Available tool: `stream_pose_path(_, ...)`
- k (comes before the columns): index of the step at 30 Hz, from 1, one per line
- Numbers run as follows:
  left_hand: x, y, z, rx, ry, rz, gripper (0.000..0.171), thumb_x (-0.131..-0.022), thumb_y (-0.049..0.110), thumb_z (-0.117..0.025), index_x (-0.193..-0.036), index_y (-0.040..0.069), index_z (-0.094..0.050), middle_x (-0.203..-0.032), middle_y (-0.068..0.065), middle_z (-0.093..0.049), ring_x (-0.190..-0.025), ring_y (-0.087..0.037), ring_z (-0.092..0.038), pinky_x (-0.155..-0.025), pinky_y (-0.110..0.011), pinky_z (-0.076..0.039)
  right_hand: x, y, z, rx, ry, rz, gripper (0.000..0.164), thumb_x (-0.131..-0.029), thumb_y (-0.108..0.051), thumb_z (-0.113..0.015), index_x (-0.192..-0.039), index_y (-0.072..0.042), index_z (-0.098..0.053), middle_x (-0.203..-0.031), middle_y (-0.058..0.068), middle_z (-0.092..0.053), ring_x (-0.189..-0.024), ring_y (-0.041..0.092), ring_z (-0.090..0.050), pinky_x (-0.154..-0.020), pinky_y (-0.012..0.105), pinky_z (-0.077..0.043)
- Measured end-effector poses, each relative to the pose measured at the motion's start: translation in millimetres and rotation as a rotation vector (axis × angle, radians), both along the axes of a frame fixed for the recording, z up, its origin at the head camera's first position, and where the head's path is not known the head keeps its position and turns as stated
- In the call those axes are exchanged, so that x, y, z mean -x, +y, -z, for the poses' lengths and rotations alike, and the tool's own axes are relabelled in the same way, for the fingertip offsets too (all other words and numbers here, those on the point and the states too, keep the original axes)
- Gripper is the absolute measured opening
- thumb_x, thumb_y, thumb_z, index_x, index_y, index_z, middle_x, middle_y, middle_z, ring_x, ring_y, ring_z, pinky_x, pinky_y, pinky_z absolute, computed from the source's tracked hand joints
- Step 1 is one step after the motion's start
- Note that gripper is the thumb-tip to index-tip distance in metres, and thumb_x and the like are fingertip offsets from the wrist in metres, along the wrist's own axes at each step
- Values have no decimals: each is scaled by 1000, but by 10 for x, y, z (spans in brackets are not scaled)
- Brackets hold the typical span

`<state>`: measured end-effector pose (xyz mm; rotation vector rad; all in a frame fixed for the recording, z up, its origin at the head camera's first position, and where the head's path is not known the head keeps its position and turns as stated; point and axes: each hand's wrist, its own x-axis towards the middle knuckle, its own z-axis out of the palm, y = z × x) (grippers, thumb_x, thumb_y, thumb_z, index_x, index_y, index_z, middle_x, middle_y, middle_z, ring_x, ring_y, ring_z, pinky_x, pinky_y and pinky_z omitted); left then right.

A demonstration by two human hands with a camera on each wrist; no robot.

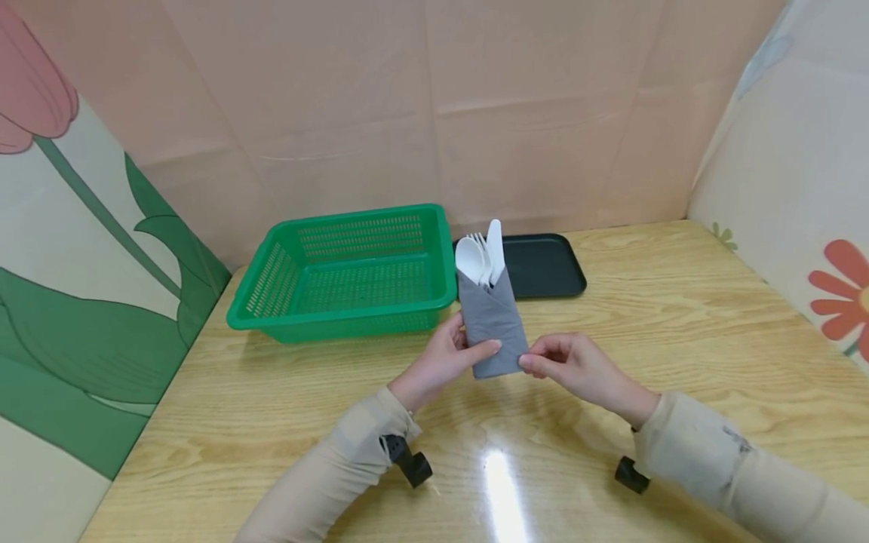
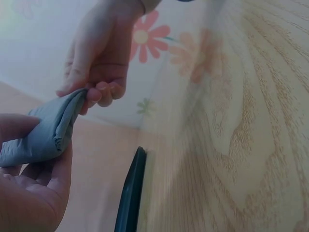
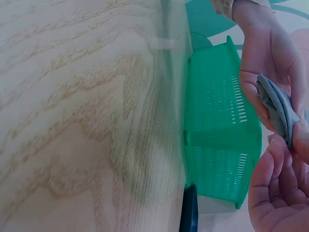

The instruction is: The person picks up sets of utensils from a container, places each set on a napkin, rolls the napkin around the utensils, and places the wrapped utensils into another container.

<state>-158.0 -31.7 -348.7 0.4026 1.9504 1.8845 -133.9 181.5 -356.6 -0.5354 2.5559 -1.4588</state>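
A folded grey napkin (image 1: 494, 320) forms a pocket, raised above the table. Out of its top stick a white spoon (image 1: 470, 258), a white fork (image 1: 485, 260) and a white knife (image 1: 496, 249). My left hand (image 1: 448, 354) grips the napkin from the left, thumb across its front and fingers behind. With thumb and fingertips my right hand (image 1: 577, 369) pinches the lower right corner. The left wrist view shows the folded layers of the napkin (image 2: 48, 130) edge-on between both hands. The cutlery is hidden in both wrist views.
A green perforated basket (image 1: 346, 320) stands at the back left of the wooden table (image 1: 645, 309). Beside it lies a black tray (image 1: 543, 268), partly behind the napkin and cutlery. A pinkish cloth (image 1: 543, 113) hangs along the back, with flower-printed sheets at both sides.
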Motion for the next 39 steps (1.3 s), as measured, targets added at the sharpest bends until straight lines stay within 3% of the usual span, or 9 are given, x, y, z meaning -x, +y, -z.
stream_pose_path(16,34,-25,-7,-6,31,-7,50,-92,7,-56,-139,12,-38,-133,-18,-53,-119,-30,-55,-96,-38,-48,50,-29,-12,-28,-61,30,27,-89,-30,-63,-91,-3,-67,-87,18,-66,-70,18,-57,-61,27,-48)
stream_pose_path(25,38,-90,-66,12,47,-34,48,-92,9,-56,-137,13,-39,-134,-14,-53,-122,-29,-54,-98,-39,-46,129,-21,-15,-28,-19,-33,22,-90,-25,-62,-95,-5,-67,-89,14,-67,-74,11,-59,-65,25,-50)
stream_pose_path(28,43,-135,-104,20,52,-53,46,-92,9,-56,-135,12,-40,-133,-14,-54,-121,-29,-55,-97,-38,-47,174,-7,-25,-21,-20,-58,22,-90,-24,-62,-100,-5,-65,-92,10,-66,-77,7,-58,-69,24,-51)
stream_pose_path(32,61,-208,-159,40,74,-65,45,-92,10,-56,-135,11,-40,-132,-15,-54,-119,-29,-56,-95,-38,-49,266,-3,-42,0,-22,-94,24,-92,-22,-59,-106,-3,-62,-98,15,-64,-80,9,-60,-73,28,-53)
stream_pose_path(39,119,-348,-238,105,82,-125,47,-92,13,-58,-136,14,-40,-130,-13,-56,-118,-28,-57,-95,-40,-48,435,-51,-56,-18,16,-62,24,-93,-19,-57,-109,-2,-61,-103,22,-63,-82,13,-62,-73,30,-54)
